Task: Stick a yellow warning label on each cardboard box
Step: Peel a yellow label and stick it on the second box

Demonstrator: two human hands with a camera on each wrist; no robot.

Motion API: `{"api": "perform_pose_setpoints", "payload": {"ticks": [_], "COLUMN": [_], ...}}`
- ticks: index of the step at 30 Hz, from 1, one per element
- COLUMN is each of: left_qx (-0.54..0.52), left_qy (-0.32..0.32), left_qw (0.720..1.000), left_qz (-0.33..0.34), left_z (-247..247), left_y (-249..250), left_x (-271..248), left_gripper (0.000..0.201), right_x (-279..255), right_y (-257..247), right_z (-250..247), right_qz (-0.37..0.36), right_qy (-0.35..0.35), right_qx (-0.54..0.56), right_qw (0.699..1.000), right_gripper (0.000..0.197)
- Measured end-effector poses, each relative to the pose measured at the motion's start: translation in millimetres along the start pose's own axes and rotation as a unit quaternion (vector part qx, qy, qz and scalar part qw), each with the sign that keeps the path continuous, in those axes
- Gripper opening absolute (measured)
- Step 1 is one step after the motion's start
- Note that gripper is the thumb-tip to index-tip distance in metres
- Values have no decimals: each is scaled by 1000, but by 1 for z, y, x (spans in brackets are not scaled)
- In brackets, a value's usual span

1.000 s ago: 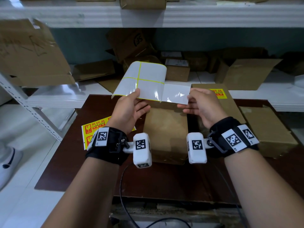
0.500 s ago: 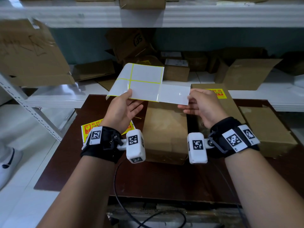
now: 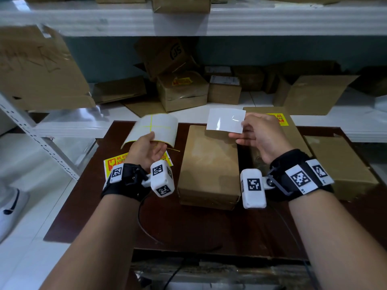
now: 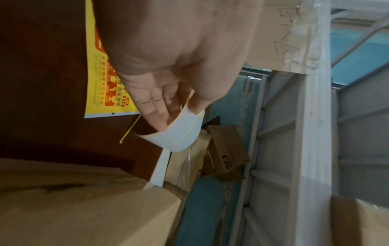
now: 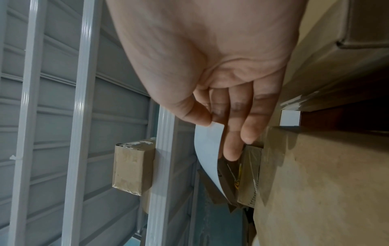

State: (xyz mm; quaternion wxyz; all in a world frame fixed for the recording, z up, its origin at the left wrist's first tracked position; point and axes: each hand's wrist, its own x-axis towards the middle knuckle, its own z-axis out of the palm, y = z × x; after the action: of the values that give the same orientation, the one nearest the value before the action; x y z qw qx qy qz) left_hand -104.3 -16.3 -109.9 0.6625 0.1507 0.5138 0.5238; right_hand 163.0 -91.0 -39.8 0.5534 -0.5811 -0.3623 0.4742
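Two hands are up over the table [image 3: 188, 233] in my head view. My left hand [image 3: 146, 150] pinches the near edge of a curled backing sheet [image 3: 155, 128], white with thin yellow lines across it, above the table's far left part. My right hand [image 3: 261, 137] pinches a single label [image 3: 225, 122] by its right edge, its glossy white side toward me, held above the far end of the middle cardboard box [image 3: 209, 168]. The two pieces are well apart. That box lies lengthwise at the table's centre with a bare top. Right of it, a second box [image 3: 297, 139] carries a yellow label [image 3: 277, 118] at its far end, and a third box [image 3: 343, 168] sits at the far right. Under my left wrist, a yellow label sheet [image 3: 110, 164] lies flat on the table. On the shelf [image 3: 345, 120] beyond, a small box [image 3: 184, 93] shows a yellow sticker too.

From the left wrist, thumb and fingers [image 4: 153, 113] clamp the backing sheet [image 4: 181, 133], which bends round them; the yellow label sheet [image 4: 92, 79] lies on the dark table [image 4: 42, 83] behind.

From the right wrist, thumb and forefinger nip the label [image 5: 207, 149] at its corner, the other fingers [image 5: 233, 146] loosely extended beside it, with the middle cardboard box [image 5: 326, 183] close at the right.
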Motion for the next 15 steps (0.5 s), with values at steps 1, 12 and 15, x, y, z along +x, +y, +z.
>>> {"api": "perform_pose_setpoints", "payload": {"ticks": [1, 12, 15], "left_qx": [6, 304, 412], "left_qy": [13, -20, -19], "left_qw": [1000, 948, 909], "left_qz": [-14, -94, -54], "left_z": [-2, -16, -14], "left_y": [-2, 4, 11], "left_x": [3, 7, -5], "left_gripper": [24, 34, 42], "right_x": [0, -2, -3], "right_y": [0, 1, 2], "right_z": [1, 4, 5], "right_qz": [0, -5, -3], "right_qy": [-1, -12, -13], "right_qx": [-1, -23, -25], "right_qw": [1000, 1000, 1000], "right_gripper": [36, 32, 31]}}
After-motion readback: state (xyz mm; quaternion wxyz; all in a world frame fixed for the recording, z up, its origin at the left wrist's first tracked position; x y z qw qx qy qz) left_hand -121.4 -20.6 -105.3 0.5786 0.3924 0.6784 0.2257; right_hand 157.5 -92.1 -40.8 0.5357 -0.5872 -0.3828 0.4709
